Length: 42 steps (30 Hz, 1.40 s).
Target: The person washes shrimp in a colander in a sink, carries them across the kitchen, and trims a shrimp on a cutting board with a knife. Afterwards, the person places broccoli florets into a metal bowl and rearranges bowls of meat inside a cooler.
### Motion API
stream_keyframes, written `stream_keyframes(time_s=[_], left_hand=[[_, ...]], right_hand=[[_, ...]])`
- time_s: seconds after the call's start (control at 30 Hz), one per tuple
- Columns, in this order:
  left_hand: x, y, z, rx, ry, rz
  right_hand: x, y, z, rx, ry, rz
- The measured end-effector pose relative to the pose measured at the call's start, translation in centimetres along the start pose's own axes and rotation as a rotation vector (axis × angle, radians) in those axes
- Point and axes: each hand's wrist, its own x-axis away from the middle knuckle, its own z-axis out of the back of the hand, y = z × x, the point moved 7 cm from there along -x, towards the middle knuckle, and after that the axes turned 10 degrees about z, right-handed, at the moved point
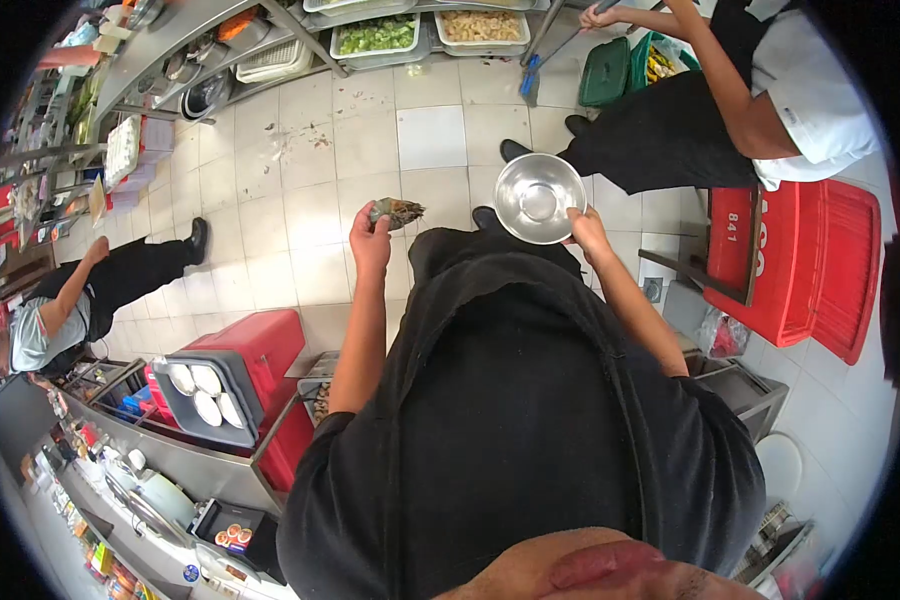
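My left hand [371, 243] is closed around a large raw prawn [397, 212], grey-green with darker legs, held out over the tiled floor. On the other side, my right hand [591, 236] grips the rim of a shiny metal mixing bowl [538, 195], thumb over the edge. The bowl's inside faces up and nothing shows in it. Prawn and bowl are well apart, at about the same distance from my body. My dark clothing fills the lower middle of the view.
A person [670, 120] at upper right holds a long-handled tool with a blue end [530, 82]. Another person [100, 290] stands at left. Food trays [375, 55] line a shelf ahead. A red cool box [770, 260] is at right, a red bin [270, 350] at left.
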Motion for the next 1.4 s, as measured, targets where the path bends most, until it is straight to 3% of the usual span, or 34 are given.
stream_keyframes(time_s=[0.17,0.37,0.47,0.8,0.87,0.97,1.07,1.13,1.23,1.4], left_hand=[[-0.1,-1.3,-0.3,-0.085,0.0,0.029],[-1.5,-0.6,0.8,-0.065,0.038,-0.085],[-1.6,-0.3,1.3,-0.055,0.069,-0.016],[-1.9,1.7,2.5,-0.051,0.123,-0.078],[-2.0,1.4,3.0,-0.018,0.134,-0.087],[-2.8,3.2,4.0,0.019,0.144,-0.042],[-4.8,6.0,2.2,0.047,0.147,0.001],[-6.3,7.3,-0.5,0.044,0.144,-0.007],[-10.5,13.1,-5.9,0.035,0.134,-0.042],[-12.4,23.0,-9.2,0.131,0.125,-0.079]], right_hand=[[-0.7,0.4,-0.2,0.003,-0.003,0.006],[-2.8,-1.1,-0.9,-0.035,-0.011,0.06],[-3.8,-3.9,-0.6,-0.104,0.01,0.12],[-7.4,-12.6,2.4,-0.387,0.148,0.282],[-11.1,-13.9,4.3,-0.48,0.225,0.363],[-13.6,-24.8,5.3,-0.57,0.247,0.521],[-21.5,-30.8,6.2,-0.54,0.307,0.521],[-29.3,-31.5,5.4,-0.496,0.222,0.501],[-39.5,-34.7,1.4,-0.503,0.115,0.369],[-45.1,-39.4,-7.0,-0.414,-0.053,0.311]])
